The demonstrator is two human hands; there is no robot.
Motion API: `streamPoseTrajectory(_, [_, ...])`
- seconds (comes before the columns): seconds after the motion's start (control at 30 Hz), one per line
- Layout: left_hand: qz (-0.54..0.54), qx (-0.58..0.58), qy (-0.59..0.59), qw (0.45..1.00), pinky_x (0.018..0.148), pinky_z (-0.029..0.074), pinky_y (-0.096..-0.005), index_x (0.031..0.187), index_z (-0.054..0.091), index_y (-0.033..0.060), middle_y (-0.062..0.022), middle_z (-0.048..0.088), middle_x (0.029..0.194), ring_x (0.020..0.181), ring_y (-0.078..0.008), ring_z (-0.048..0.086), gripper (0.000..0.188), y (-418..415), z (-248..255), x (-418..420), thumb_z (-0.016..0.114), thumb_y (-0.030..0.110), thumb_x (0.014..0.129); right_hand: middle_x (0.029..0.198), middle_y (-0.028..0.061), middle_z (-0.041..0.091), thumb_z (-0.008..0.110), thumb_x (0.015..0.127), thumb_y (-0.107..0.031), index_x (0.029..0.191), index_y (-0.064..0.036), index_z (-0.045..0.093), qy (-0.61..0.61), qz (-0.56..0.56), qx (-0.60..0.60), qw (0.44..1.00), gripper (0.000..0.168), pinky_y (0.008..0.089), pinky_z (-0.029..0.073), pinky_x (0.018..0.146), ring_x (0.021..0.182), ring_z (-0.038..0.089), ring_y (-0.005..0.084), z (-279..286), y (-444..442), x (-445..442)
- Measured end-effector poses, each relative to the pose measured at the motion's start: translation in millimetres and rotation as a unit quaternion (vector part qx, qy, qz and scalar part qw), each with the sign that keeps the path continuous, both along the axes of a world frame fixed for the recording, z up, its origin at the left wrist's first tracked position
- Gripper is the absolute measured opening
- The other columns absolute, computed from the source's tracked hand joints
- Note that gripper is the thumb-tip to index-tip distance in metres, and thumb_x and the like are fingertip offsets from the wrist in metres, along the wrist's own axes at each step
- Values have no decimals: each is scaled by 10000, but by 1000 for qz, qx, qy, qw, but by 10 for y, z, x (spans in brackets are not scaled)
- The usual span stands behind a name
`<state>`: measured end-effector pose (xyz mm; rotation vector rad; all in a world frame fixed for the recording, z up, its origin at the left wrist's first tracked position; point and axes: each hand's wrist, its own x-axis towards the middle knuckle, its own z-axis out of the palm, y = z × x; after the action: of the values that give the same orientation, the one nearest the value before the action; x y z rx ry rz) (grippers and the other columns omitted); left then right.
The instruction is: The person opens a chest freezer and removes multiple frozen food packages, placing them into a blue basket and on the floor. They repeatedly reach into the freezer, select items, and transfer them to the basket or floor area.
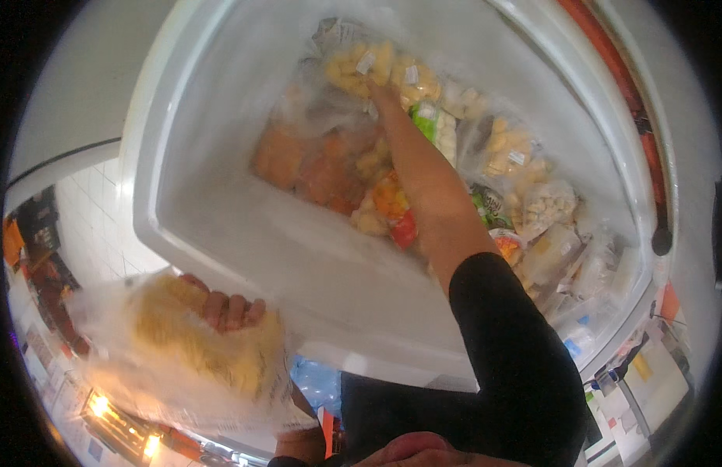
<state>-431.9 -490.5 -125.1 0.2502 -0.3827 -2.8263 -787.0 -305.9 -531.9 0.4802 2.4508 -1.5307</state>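
My left hand [232, 309] is shut on a clear plastic bag of yellow frozen food [203, 350], held outside the near left rim of a white chest freezer [145, 225]. Motion blurs this bag, and its exact contents are hard to make out. My right hand [385, 98] reaches deep into the freezer. It touches the near edge of a bag of yellow pieces with a white label [361, 61]; cold mist and the bag hide the fingers, so its grip is unclear. Just right of that hand lies a similar labelled bag [418, 79].
Bags of orange-pink frozen food [326, 169] lie left of my right arm. A green-and-white packet [434, 125], more yellow bags [507, 154] and clear plastic containers [551, 248] fill the right side. A raised step [267, 251] forms the near part inside. Lit lamps [124, 426] glow at lower left.
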Motion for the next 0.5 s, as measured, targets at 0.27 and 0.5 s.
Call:
streamPoseTrajectory(0.27, [-28, 6, -48, 998, 846, 429, -434, 1479, 350, 197, -47, 632, 977, 903, -246, 613, 549, 39, -56, 33, 521, 396, 997, 1202, 206, 644, 820, 732, -268, 1248, 43, 615, -117, 6, -48, 992, 636, 418, 508, 886, 1077, 626, 286, 109, -132, -273])
streamPoseTrajectory(0.5, [11, 2, -61, 998, 823, 415, -412, 1519, 322, 225, -29, 634, 970, 869, -217, 601, 553, 31, -133, 67, 507, 367, 1017, 1249, 188, 619, 795, 701, -354, 1140, -62, 678, 38, 46, 126, 990, 540, 519, 447, 952, 1165, 557, 384, 587, 521, -125])
